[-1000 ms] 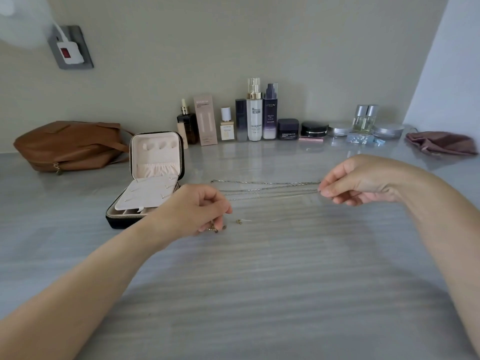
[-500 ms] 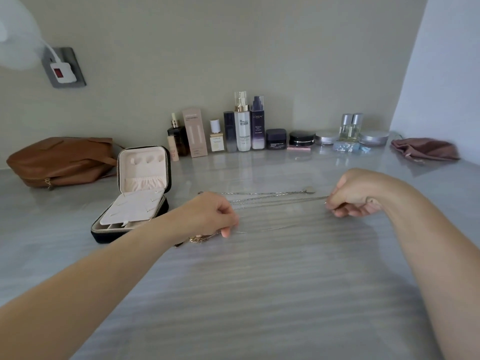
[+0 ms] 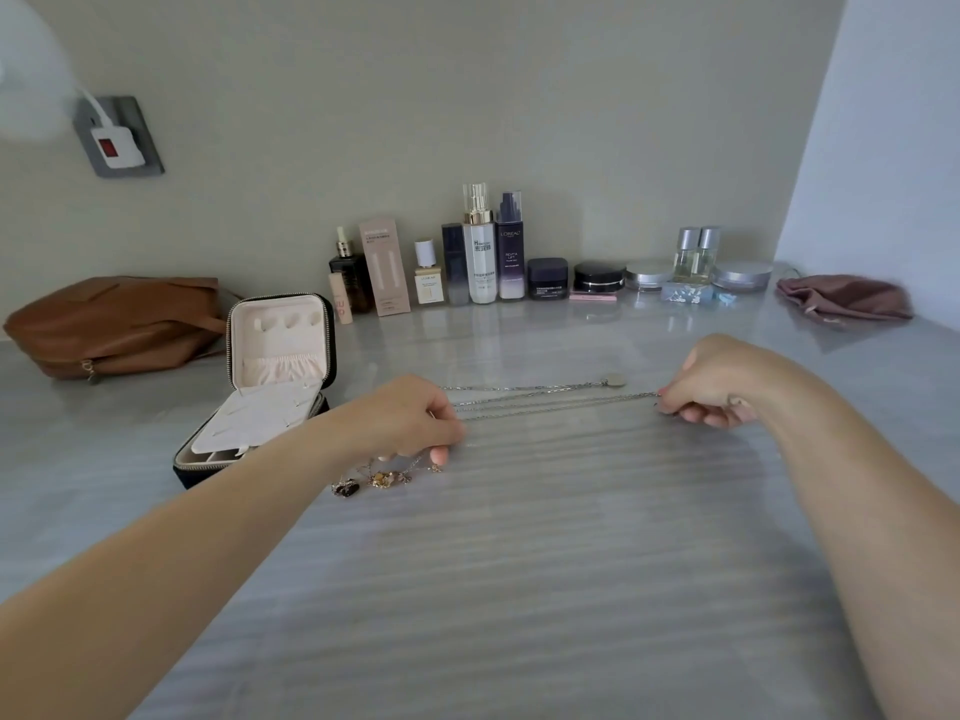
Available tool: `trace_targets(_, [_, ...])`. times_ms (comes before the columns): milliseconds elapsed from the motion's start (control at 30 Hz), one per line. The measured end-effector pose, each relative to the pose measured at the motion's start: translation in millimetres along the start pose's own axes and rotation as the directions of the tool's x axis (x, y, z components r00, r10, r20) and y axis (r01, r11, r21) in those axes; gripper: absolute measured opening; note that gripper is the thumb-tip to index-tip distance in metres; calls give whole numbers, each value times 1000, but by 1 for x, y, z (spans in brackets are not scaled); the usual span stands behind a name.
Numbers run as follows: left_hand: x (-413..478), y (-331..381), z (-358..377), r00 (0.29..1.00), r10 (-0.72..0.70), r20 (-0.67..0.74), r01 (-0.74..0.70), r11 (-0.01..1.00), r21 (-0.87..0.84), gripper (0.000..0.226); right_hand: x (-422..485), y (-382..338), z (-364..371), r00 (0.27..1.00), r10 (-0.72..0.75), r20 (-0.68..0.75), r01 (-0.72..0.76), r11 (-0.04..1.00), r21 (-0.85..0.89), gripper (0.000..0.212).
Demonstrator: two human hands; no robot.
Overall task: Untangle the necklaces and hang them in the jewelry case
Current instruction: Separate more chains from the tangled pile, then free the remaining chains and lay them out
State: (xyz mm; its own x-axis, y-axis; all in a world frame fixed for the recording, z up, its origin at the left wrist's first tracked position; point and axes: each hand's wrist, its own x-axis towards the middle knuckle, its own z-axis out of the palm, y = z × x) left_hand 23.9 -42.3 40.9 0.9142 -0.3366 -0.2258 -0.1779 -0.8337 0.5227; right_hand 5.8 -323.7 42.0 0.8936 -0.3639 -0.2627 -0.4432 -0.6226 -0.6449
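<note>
Several thin silver necklace chains [image 3: 550,400] run stretched left to right just above the grey tabletop. My left hand [image 3: 410,423] pinches their left ends, my right hand [image 3: 717,387] pinches the right ends. A round silver pendant [image 3: 616,379] lies on the farthest chain near my right hand. Small gold and dark pendants [image 3: 382,479] rest on the table under my left hand. The black jewelry case [image 3: 270,387] stands open to the left of my left hand, its pale pink lid upright with hooks and a pocket.
A brown leather bag [image 3: 114,324] lies at the far left. A row of cosmetic bottles and jars [image 3: 483,262] lines the back wall. A mauve pouch [image 3: 841,298] sits at the back right. A wall socket with a plug [image 3: 117,142] is up left.
Both hands have lowered towards the table with the chains held taut. The pendants under my left hand now rest on the table. The view has tilted slightly.
</note>
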Motion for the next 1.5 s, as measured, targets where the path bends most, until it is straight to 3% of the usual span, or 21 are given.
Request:
trace_targets(400, [-1, -5, -4, 1000, -14, -16, 13, 998, -58, 14, 4, 0, -2, 999, 1, -35, -4, 996, -85, 22])
trace_targets(533, [-5, -8, -8, 1000, -22, 2, 22, 997, -68, 19, 3, -1, -2, 999, 13, -39, -17, 996, -92, 4])
trace_targets(667, [-10, -14, -13, 1000, -20, 2, 20, 999, -50, 20, 3, 0, -2, 999, 12, -45, -17, 995, -96, 20])
trace_targets(900, [-16, -24, -19, 1000, 26, 8, -25, 999, -29, 17, 3, -1, -2, 999, 13, -31, -16, 993, -121, 7])
trace_targets(1000, [-20, -30, -23, 998, 44, -49, -42, 999, 34, 14, 2, -2, -3, 998, -15, -56, 5, 983, -181, 18])
trace_targets(1133, [-30, -36, -30, 964, 109, -242, -80, 989, 127, 6, -10, -13, 2, 968, -219, -121, 181, 948, -262, 30])
trace_targets(1267, [-52, -44, -30, 967, 122, -224, -56, 959, 279, 19, -36, -37, 33, 862, -497, -97, 446, 836, -318, 22])
trace_targets(1500, [-55, -55, -5, 964, 160, -212, -137, 984, 117, 11, -83, -65, 99, 698, -706, 123, 707, 651, -276, 14])
